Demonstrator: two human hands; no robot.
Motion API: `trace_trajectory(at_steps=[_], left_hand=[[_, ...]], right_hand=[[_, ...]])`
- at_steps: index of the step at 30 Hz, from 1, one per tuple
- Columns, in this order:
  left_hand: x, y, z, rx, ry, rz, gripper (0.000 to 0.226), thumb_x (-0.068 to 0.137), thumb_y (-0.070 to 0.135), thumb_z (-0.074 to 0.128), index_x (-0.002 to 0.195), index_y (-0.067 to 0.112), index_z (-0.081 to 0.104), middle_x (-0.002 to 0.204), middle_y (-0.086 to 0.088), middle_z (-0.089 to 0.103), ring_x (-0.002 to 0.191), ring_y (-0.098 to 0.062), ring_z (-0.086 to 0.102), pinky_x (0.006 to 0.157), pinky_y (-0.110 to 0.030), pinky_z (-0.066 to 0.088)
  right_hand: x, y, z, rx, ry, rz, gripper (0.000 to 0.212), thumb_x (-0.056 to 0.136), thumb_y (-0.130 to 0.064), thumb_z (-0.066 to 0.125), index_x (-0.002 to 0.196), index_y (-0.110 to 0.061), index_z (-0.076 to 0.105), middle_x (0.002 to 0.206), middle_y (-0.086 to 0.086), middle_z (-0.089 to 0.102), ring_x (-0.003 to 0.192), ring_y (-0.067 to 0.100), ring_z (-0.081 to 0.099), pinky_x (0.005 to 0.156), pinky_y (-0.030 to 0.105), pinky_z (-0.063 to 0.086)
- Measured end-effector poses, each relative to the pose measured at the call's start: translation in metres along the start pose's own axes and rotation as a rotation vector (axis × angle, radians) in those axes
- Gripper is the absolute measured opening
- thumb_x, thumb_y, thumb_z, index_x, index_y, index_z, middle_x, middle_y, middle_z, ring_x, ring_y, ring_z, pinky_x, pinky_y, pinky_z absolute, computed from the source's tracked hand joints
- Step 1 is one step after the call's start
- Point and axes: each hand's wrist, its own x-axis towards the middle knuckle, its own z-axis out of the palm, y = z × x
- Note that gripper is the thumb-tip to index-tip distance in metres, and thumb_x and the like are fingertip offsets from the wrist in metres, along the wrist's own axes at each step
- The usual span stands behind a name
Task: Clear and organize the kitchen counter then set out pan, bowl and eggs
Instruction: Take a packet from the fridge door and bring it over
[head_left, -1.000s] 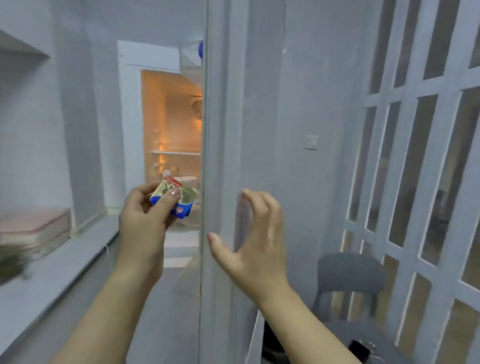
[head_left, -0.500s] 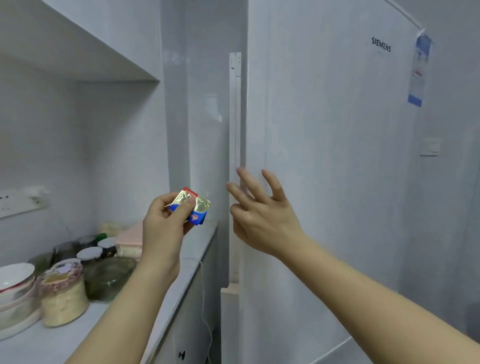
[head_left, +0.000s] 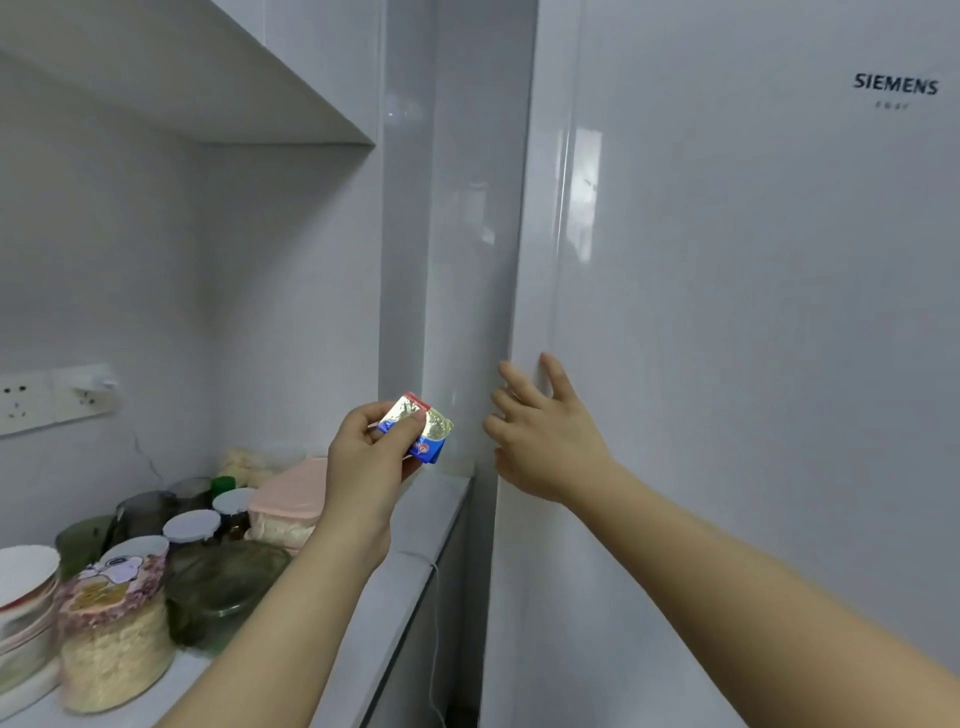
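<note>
My left hand (head_left: 366, 460) pinches a small foil-wrapped packet (head_left: 422, 428), gold on top with blue and red print, held up in front of the gap beside the fridge. My right hand (head_left: 540, 434) lies with straight, spread fingers against the left edge of the white fridge door (head_left: 727, 338), which is closed. The white counter (head_left: 405, 571) runs along the left wall below my left forearm.
On the counter stand a jar of pale flakes with a cartoon lid (head_left: 111, 629), a dark glass lidded dish (head_left: 223, 587), white-lidded jars (head_left: 192, 525), a pink box (head_left: 291, 499) and stacked white bowls (head_left: 23, 587). A shelf (head_left: 182, 88) hangs overhead; wall sockets (head_left: 52, 397) sit left.
The fridge door has swung from open to closed under my right hand, and my view turned left to the counter. The packet stays in my left hand.
</note>
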Motion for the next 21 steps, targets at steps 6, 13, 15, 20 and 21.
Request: trace_trajectory(at_steps=[6,13,15,20,21], left_hand=[[0.038,-0.022,0.020,-0.003,0.022,-0.011,0.018,0.090,0.014,0.058,0.108,0.014,0.053,0.092,0.001,0.060,0.081,-0.011,0.061,0.076,-0.025,0.051],[0.063,-0.046,0.041,0.004,0.052,-0.032,0.016,0.090,0.012,0.059,0.105,0.013,0.055,0.095,-0.004,0.062,0.081,-0.013,0.061,0.072,-0.024,0.052],[0.066,-0.050,0.046,0.005,0.060,-0.040,0.017,0.089,0.012,0.059,0.106,0.013,0.056,0.096,-0.005,0.062,0.082,-0.014,0.061,0.071,-0.023,0.052],[0.066,-0.056,0.047,0.017,0.077,-0.025,0.018,0.090,0.014,0.059,0.107,0.014,0.055,0.093,-0.002,0.062,0.080,-0.012,0.061,0.071,-0.022,0.051],[0.065,-0.056,0.045,0.009,0.079,-0.026,0.016,0.090,0.013,0.059,0.105,0.015,0.056,0.093,-0.001,0.061,0.079,-0.011,0.061,0.071,-0.022,0.051]], right_hand=[[0.013,0.021,0.052,0.023,-0.103,-0.020,0.027,0.053,-0.032,0.080,0.077,-0.020,0.074,0.108,0.002,0.070,0.123,0.026,0.055,0.108,0.054,0.030],[0.007,0.036,0.091,0.105,-0.203,-0.028,0.050,0.036,-0.028,0.086,0.085,-0.028,0.075,0.118,0.000,0.068,0.118,0.027,0.060,0.097,0.051,0.041],[0.008,0.037,0.093,0.120,-0.209,0.003,0.048,0.036,-0.029,0.086,0.083,-0.028,0.074,0.117,0.000,0.068,0.118,0.027,0.059,0.099,0.051,0.036],[0.012,0.031,0.090,0.278,-0.226,-0.019,0.038,0.094,-0.029,0.043,0.130,-0.021,0.051,0.155,0.001,0.024,0.147,0.025,-0.004,0.113,0.038,-0.015],[0.013,0.027,0.087,0.364,-0.215,0.026,0.037,0.096,-0.031,0.039,0.130,-0.022,0.051,0.152,-0.001,0.029,0.147,0.022,0.000,0.116,0.035,-0.007]])
